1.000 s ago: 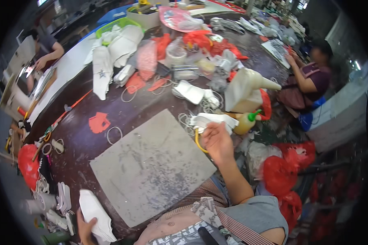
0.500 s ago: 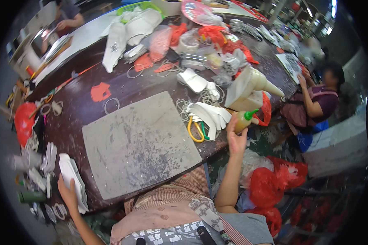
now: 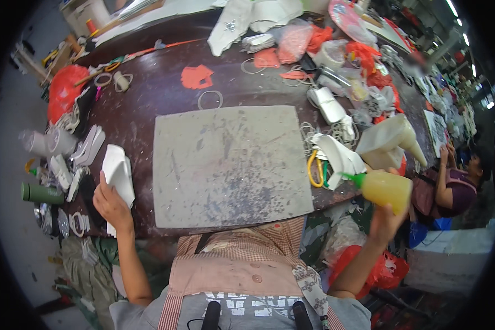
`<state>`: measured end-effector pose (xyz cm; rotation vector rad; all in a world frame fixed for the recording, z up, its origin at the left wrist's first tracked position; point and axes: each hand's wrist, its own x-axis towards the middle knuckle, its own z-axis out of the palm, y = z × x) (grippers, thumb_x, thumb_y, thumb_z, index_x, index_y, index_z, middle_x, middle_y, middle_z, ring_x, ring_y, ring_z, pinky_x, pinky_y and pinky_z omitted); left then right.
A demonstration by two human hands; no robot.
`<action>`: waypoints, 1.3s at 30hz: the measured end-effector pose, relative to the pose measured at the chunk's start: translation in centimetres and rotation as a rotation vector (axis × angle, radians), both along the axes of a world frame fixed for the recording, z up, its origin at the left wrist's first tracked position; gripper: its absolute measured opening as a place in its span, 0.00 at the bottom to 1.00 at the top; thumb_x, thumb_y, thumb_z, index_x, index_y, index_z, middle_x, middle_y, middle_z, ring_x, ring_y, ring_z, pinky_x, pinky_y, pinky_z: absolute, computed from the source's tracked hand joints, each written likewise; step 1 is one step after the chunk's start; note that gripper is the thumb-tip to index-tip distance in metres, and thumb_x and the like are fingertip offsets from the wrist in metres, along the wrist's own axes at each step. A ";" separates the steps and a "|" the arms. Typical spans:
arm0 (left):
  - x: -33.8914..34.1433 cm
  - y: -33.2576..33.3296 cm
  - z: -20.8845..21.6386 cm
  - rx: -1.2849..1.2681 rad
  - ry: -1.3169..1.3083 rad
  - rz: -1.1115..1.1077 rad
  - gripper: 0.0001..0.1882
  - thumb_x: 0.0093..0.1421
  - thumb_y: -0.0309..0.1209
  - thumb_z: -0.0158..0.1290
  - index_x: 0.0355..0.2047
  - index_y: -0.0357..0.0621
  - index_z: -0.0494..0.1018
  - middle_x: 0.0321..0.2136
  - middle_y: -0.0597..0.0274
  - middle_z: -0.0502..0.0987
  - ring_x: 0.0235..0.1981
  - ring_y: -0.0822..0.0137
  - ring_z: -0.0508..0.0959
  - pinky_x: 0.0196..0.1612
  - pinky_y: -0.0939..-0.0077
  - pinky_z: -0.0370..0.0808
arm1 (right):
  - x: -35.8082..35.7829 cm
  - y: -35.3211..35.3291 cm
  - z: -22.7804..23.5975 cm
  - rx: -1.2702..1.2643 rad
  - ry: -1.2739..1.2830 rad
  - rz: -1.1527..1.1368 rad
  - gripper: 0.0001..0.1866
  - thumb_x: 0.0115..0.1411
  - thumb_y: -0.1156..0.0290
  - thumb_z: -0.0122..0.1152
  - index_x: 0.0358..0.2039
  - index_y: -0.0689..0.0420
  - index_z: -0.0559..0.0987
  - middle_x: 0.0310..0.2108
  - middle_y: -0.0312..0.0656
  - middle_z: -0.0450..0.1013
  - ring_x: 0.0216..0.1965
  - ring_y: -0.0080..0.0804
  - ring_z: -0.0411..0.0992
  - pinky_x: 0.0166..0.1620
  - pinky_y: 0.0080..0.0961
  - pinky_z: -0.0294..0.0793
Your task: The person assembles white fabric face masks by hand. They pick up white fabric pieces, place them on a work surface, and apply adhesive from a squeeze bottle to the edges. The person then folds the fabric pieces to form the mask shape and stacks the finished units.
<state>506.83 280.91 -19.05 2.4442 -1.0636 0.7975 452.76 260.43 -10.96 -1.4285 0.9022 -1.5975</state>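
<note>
My right hand [image 3: 388, 223] is closed round a squeeze bottle [image 3: 388, 191] of yellowish liquid with a green nozzle. The bottle lies tilted in the hand at the table's right front edge, its nozzle pointing left. At the left front edge, my left hand [image 3: 113, 203] is on a stack of long white flat pieces [image 3: 120, 170], its fingers bent against them. Between the hands lies a grey, dark-stained board [image 3: 225, 165]. Close to the bottle are a fan of white strips [image 3: 338, 157], yellow-handled scissors [image 3: 315, 170] and a cream plastic jug-like container [image 3: 382, 143].
Orange scraps [image 3: 197, 77] and a pale ring of cord [image 3: 210, 100] lie beyond the board. Bags and white bundles crowd the back right. A green cylinder [image 3: 41, 193] and a red bag [image 3: 67, 91] are at the left. Another person [image 3: 451, 187] is at the far right.
My right hand has taken hold of the squeeze bottle, lifted it and tipped its nozzle leftward. My left hand stays at the white stack. The whole view has swung round toward the left.
</note>
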 end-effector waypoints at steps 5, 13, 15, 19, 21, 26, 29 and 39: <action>-4.5 -3.6 9.5 -0.482 1.037 -0.643 0.20 0.58 0.17 0.54 0.52 0.35 0.67 0.39 0.58 0.75 0.40 0.66 0.77 0.46 0.71 0.74 | 0.2 0.5 9.6 -0.823 0.246 -0.480 0.36 0.61 0.44 0.55 0.49 0.72 0.73 0.53 0.63 0.67 0.50 0.54 0.72 0.54 0.43 0.73; -10.0 -7.2 1.4 0.361 0.821 -1.155 0.20 0.55 0.29 0.60 0.49 0.45 0.73 0.44 0.52 0.72 0.44 0.52 0.75 0.46 0.63 0.75 | 14.4 -0.8 -2.2 0.336 -0.060 0.376 0.36 0.52 0.66 0.72 0.57 0.65 0.66 0.51 0.42 0.70 0.51 0.33 0.71 0.55 0.35 0.71; -10.3 -7.0 0.7 0.395 0.662 -1.148 0.22 0.54 0.30 0.61 0.51 0.49 0.74 0.45 0.52 0.71 0.45 0.50 0.74 0.45 0.63 0.75 | 15.4 -1.1 -3.0 0.506 -0.282 0.430 0.34 0.55 0.66 0.70 0.57 0.65 0.66 0.50 0.44 0.70 0.51 0.36 0.72 0.55 0.38 0.72; -10.2 -6.9 0.9 0.424 0.575 -1.105 0.25 0.54 0.32 0.61 0.54 0.52 0.73 0.47 0.53 0.69 0.46 0.51 0.73 0.43 0.61 0.76 | 16.4 -2.3 -6.2 0.588 -0.238 0.515 0.34 0.59 0.59 0.66 0.59 0.61 0.62 0.52 0.44 0.68 0.53 0.39 0.71 0.54 0.42 0.73; -10.4 -6.7 0.6 0.407 0.566 -1.084 0.25 0.55 0.32 0.61 0.54 0.52 0.73 0.47 0.53 0.69 0.45 0.52 0.73 0.42 0.61 0.76 | 17.9 -2.2 -6.6 0.619 -0.290 0.525 0.29 0.59 0.64 0.66 0.55 0.63 0.65 0.48 0.44 0.71 0.50 0.37 0.73 0.51 0.39 0.76; -11.2 -6.4 -0.1 0.323 0.541 -1.006 0.25 0.55 0.32 0.60 0.54 0.52 0.74 0.46 0.53 0.70 0.41 0.54 0.73 0.41 0.62 0.74 | 18.5 -2.4 -7.1 0.682 -0.383 0.590 0.30 0.60 0.61 0.66 0.56 0.63 0.65 0.49 0.46 0.71 0.49 0.38 0.74 0.49 0.39 0.77; -11.4 -6.1 -0.5 0.305 0.506 -0.992 0.24 0.54 0.31 0.61 0.53 0.52 0.74 0.45 0.54 0.70 0.40 0.55 0.73 0.41 0.63 0.74 | 18.3 -2.3 -6.4 0.672 -0.362 0.630 0.30 0.60 0.61 0.65 0.56 0.63 0.65 0.49 0.46 0.71 0.49 0.39 0.74 0.50 0.39 0.77; -11.5 -6.5 -0.3 0.244 0.534 -0.980 0.23 0.53 0.32 0.62 0.51 0.51 0.76 0.45 0.55 0.71 0.39 0.55 0.74 0.42 0.64 0.73 | 17.4 -3.8 -8.3 0.573 -0.243 0.512 0.31 0.60 0.60 0.65 0.58 0.60 0.64 0.51 0.43 0.70 0.50 0.36 0.73 0.54 0.37 0.74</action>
